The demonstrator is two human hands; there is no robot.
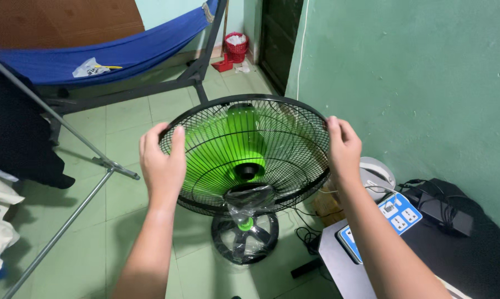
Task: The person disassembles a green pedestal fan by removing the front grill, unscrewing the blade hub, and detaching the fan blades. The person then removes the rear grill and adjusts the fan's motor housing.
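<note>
Gripping the black fan guard (250, 155) at opposite rims, left hand (162, 163) and right hand (343, 147) close firmly, steadying it level over the green blades (216, 152), above the round base (244, 239)

Frame centre: your left hand (162, 161) and right hand (343, 148) grip opposite sides of the black wire fan guard (250, 182), fingers (179, 139) curled over its rim. Green fan blades (222, 149) show behind the wire. Below, the round fan base (245, 238) wrapped in clear plastic stands on the green tiled floor (122, 133). Lower right: blue-white power strip (391, 216) on a dark counter (471, 254). Upper left: blue hammock (122, 52).
</note>
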